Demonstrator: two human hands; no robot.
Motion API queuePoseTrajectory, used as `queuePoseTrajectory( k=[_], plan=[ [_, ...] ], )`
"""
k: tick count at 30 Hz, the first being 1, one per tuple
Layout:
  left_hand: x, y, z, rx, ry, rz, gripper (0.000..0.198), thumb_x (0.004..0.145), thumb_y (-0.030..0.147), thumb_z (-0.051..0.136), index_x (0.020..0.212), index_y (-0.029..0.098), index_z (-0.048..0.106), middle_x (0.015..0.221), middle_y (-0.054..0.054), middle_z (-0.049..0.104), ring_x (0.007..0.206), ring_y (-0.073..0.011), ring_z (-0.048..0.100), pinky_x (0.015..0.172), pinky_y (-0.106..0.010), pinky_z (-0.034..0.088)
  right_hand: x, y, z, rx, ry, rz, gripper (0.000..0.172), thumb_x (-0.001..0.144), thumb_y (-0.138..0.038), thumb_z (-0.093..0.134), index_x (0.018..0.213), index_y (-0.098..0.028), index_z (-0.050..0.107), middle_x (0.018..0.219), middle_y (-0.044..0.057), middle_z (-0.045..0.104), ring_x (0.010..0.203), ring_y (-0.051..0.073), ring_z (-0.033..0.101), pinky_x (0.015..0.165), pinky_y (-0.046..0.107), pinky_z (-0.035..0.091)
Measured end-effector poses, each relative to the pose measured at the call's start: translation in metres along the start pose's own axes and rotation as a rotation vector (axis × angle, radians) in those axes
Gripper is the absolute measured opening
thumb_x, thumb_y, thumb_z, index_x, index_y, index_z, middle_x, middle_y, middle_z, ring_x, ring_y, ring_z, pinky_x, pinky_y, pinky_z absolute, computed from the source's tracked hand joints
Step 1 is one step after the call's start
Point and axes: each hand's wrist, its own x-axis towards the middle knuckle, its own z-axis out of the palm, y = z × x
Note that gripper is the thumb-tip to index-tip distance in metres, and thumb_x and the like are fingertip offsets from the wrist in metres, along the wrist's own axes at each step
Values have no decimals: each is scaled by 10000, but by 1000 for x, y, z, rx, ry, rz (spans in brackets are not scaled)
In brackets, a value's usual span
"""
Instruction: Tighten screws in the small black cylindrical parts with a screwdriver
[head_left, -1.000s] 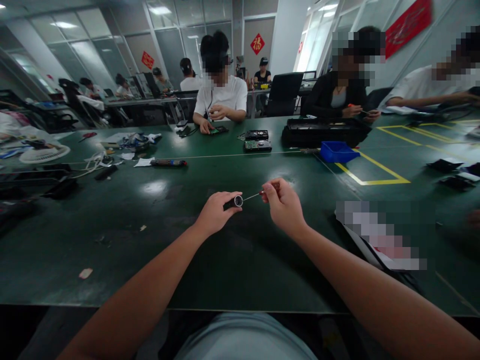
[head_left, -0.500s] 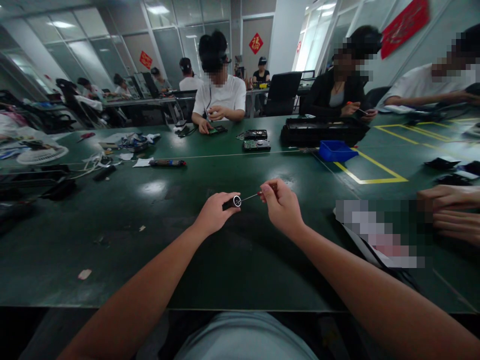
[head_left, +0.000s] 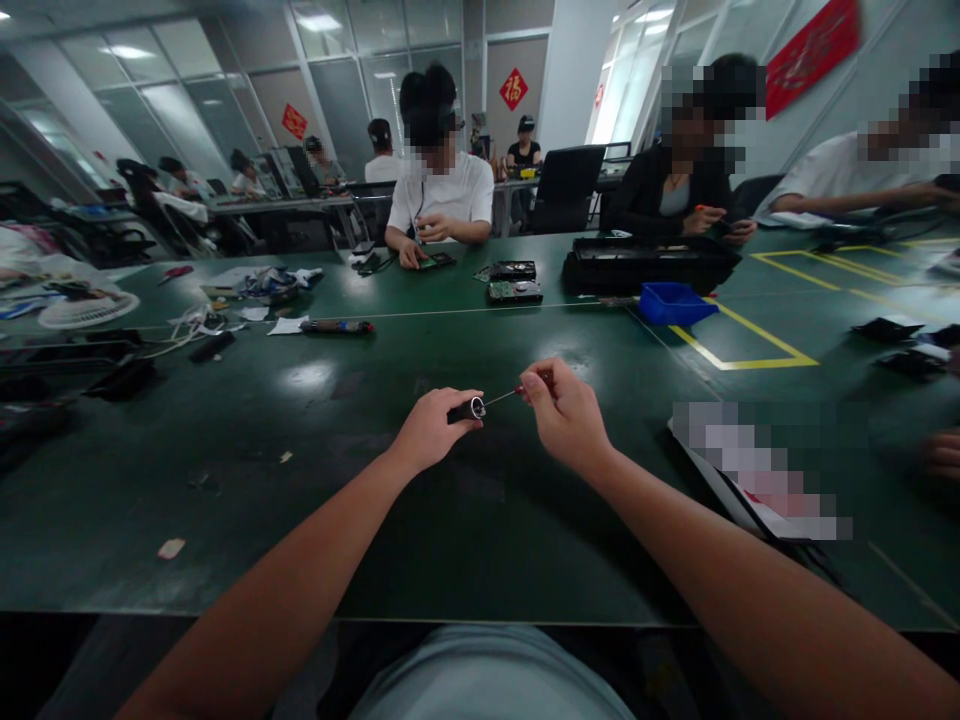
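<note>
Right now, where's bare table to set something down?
Free: green tabletop between the left hand, right hand and the near edge; also the strip between the hands and the nearer hard drive. Crowded: far left, with black parts and white cable.

Two bare hands, the left hand and right hand, hold one black tube and one thin screwdriver. From them, one counts two drive-like units at twelve o'clock, one long black housing between one and two, one blue tray at two, one round white grille between nine and ten, and three seated people from about twelve to two
</note>
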Motion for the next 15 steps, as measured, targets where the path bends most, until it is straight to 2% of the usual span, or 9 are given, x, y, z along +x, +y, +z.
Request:
queuePoseTrajectory(
  k=[9, 15],
  plan=[
    [0, -5, 3, 4, -22, -8, 405, 856, 302, 706, 1256, 262, 654, 1143, -53, 687, 1064, -238, 605, 970, -425, 446, 3, 1, -2, -107, -21, -33, 172, 969, -332, 456, 886, -216, 554, 733, 35, 655, 651, 184, 619, 621, 310, 412],
    [0, -5, 2, -11, 14, -40, 415, 866, 338, 696, 1270, 264, 639, 1162, -47, 683, 1080, -237, 599, 963, -423, 452, 4, 5, -1, -132, -4, -32, 173, 965, -329, 465, 877, -212, 558, 726, 36, 658, 638, 184, 607, 610, 308, 397]
  ],
)
